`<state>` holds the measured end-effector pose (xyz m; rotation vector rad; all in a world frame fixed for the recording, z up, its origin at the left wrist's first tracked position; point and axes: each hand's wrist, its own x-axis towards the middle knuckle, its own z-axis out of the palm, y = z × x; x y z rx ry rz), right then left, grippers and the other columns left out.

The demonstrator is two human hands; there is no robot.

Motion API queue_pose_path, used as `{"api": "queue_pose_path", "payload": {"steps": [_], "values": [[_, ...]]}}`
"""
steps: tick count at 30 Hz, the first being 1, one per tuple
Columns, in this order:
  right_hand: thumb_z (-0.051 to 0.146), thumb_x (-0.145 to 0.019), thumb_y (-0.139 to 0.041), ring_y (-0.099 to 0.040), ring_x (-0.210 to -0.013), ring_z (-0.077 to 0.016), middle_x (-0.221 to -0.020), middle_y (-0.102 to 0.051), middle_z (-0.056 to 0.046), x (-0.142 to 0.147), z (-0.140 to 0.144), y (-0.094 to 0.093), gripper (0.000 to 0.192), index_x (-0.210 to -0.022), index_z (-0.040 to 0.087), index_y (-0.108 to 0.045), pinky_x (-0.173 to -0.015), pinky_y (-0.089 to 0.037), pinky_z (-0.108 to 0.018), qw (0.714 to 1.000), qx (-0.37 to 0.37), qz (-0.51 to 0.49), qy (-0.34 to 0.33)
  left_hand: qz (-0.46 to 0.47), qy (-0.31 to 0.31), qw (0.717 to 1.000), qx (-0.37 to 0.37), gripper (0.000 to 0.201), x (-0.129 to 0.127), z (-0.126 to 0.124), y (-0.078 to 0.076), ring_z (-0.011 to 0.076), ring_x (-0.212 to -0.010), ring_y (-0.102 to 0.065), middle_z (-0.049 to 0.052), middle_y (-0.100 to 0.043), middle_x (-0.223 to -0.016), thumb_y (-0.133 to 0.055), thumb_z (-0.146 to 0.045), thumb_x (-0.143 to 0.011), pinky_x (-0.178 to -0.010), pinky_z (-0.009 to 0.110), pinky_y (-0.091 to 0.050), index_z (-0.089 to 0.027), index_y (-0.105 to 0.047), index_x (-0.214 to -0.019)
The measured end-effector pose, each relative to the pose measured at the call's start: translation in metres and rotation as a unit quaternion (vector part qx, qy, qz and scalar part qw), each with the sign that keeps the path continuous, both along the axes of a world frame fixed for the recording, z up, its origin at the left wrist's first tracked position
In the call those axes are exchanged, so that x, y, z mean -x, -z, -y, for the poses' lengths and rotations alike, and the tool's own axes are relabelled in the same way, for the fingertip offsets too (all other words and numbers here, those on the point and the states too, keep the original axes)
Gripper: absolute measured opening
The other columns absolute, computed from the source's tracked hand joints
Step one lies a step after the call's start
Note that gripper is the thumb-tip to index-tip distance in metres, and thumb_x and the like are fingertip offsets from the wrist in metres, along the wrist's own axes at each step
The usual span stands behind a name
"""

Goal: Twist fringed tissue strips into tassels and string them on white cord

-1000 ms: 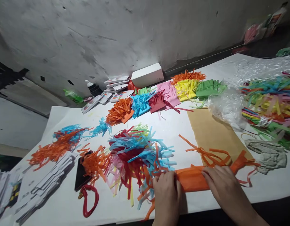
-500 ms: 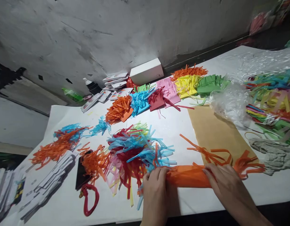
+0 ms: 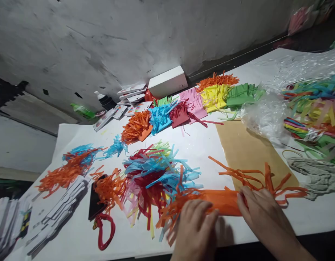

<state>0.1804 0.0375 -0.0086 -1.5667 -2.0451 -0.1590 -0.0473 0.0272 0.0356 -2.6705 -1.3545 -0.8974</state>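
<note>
An orange tissue-paper tassel (image 3: 223, 201) lies across the near side of the table, its middle flat and its cut strips fanned out at both ends. My right hand (image 3: 266, 212) is closed on its right part, thumb on the near face and fingers over the top. Lower and to the left, my left hand (image 3: 196, 226) hovers at the tassel's near edge, fingers loosely curved and thumb apart, a little blurred. Just beyond it, a heap of blue, dark red and pink paper strips (image 3: 148, 170) touches the orange fringe.
Fringed paper bundles (image 3: 180, 117) in several colours line the back. A brown sheet (image 3: 246, 145) lies under the right fringe, with clear plastic wrap (image 3: 265, 116) and grey cloth (image 3: 317, 177) beside it. At left are a dark phone (image 3: 95, 203), red cord (image 3: 111, 232) and white paper strips (image 3: 57, 214).
My left hand has come off the tassel's left end and shifted right and nearer, its fingers loosening. The orange strips there now spread out to the left. My right hand stays on the paper.
</note>
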Motion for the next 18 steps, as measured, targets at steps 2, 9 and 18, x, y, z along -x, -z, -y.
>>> {"api": "queue_pose_path", "payload": {"steps": [2,9,18], "values": [[0.020,-0.103,-0.040,-0.055,-0.057,-0.0209,-0.059,-0.054,-0.001,0.001,-0.001,0.000,0.026,-0.079,0.021,-0.052,-0.069,-0.038,-0.041,1.000,0.001,0.024,0.005,-0.039,0.051,0.998,0.024,0.026,-0.022,-0.003,0.009,0.0242,-0.102,-0.065,0.007,-0.074,-0.108,-0.047,-0.012,-0.098,-0.095,0.041,-0.046,-0.022,-0.066,-0.111],[0.021,-0.104,-0.046,-0.065,-0.080,-0.0243,-0.086,-0.071,-0.009,0.006,0.001,-0.016,0.022,-0.097,0.014,-0.066,-0.085,-0.043,-0.046,0.996,-0.070,-0.035,0.033,-0.076,0.098,0.991,0.039,0.025,-0.025,-0.023,0.018,0.0210,-0.088,-0.062,0.006,-0.074,-0.102,-0.041,-0.020,-0.105,-0.078,0.036,-0.047,-0.016,-0.066,-0.105],[0.009,-0.105,-0.032,-0.065,-0.104,-0.0216,-0.100,-0.077,-0.008,0.009,0.025,-0.001,0.040,-0.105,0.012,-0.072,-0.114,-0.032,-0.043,0.970,-0.104,-0.113,-0.190,-0.026,0.099,0.994,0.031,0.031,-0.026,-0.007,0.013,0.0188,-0.077,-0.057,0.003,-0.073,-0.092,-0.037,-0.020,-0.106,-0.078,0.037,-0.036,-0.017,-0.065,-0.096]]}}
